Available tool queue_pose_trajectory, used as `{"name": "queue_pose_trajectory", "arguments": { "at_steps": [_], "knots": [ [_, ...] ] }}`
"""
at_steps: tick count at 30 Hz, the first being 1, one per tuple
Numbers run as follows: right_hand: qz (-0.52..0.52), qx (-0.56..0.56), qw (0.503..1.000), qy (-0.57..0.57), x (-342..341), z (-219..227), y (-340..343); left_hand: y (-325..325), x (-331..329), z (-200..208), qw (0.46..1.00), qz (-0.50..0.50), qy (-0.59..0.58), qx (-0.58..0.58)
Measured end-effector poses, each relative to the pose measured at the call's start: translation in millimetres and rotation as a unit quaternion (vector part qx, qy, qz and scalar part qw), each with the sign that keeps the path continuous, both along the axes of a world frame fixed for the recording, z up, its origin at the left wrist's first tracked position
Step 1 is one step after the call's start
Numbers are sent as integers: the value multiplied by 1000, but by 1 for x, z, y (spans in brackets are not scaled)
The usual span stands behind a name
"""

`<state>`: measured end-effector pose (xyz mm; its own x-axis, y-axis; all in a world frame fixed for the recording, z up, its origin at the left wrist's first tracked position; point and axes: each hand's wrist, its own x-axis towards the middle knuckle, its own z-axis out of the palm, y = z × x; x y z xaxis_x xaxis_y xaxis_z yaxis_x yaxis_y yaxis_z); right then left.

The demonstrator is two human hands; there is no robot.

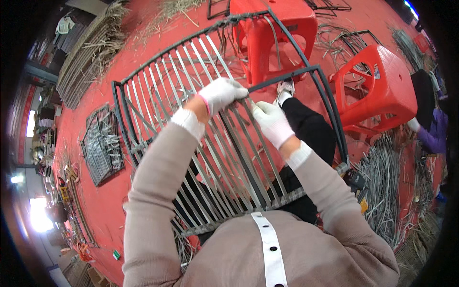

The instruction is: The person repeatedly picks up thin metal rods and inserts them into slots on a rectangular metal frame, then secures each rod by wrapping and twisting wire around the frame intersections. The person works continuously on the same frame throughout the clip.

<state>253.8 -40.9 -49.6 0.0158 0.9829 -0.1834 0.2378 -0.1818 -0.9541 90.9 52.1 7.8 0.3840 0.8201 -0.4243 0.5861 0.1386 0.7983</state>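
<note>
At centre, dark frame (287,77), slim grey strips (219,57)

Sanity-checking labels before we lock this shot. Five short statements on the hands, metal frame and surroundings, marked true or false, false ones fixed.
1. Both the left hand and the right hand wear white gloves. True.
2. The right hand rests on a stool. False: it is at the light strips of the metal frame, close to the left hand.
3. A pile of loose grey strips lies on the floor to the person's right. True.
4. The person's sleeves are black. False: the sleeves are brownish-grey with white cuffs.
5. Both large stools are blue. False: the upper stool and the right-hand stool are red.
</note>
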Motion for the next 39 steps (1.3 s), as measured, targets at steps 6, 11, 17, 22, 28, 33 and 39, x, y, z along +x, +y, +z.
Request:
{"name": "queue_pose_trajectory", "arguments": {
  "at_steps": [6,11,17,22,28,33,39],
  "knots": [
    [61,99,993,12,6,62,92,-60,5,-20,901,69,-12,429],
    [-58,263,899,346,1,15,66,-51,12,-8,930,29,145,337],
    [-102,166,965,173,-5,-14,7,-22,5,8,986,-60,75,135],
    [-26,38,968,245,5,59,43,-46,16,-4,913,-51,247,320],
    [-83,240,962,97,89,40,-30,-48,21,-13,891,-4,223,397],
    [-439,35,883,-164,200,-74,-235,-51,20,-21,880,44,121,457],
    [-424,-149,844,-294,239,-186,-385,-26,12,-8,970,75,15,232]
  ]
}}
